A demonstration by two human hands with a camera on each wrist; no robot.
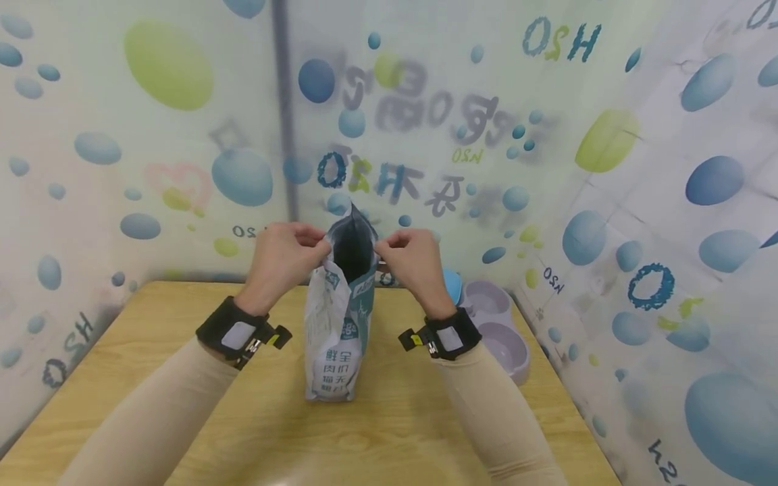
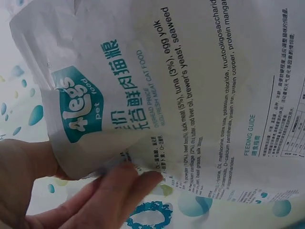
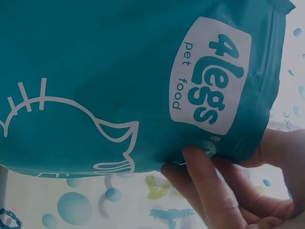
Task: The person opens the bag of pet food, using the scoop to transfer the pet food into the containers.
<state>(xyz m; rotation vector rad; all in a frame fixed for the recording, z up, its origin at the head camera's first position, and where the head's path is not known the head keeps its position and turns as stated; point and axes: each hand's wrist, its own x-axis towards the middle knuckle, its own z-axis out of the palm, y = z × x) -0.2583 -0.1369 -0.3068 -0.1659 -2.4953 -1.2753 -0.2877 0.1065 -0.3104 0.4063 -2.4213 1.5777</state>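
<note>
A cat food bag (image 1: 334,337) stands upright on the wooden table, its top gaping and its dark inside showing. My left hand (image 1: 288,256) pinches the left rim of the mouth between thumb and fingers. On the opposite rim, my right hand (image 1: 416,263) pinches the other side. The left wrist view shows the white printed face of the bag (image 2: 190,86), with the left hand (image 2: 90,195) at its top edge. In the right wrist view the teal face of the bag (image 3: 95,95) fills much of the picture, the right hand (image 3: 238,186) gripping its top corner.
A lilac double pet bowl (image 1: 504,344) sits at the table's right edge, behind my right wrist. Beside it is a light blue object (image 1: 452,285), partly hidden by that hand. Patterned curtains (image 1: 425,135) surround the wooden table (image 1: 200,405) at the back and sides.
</note>
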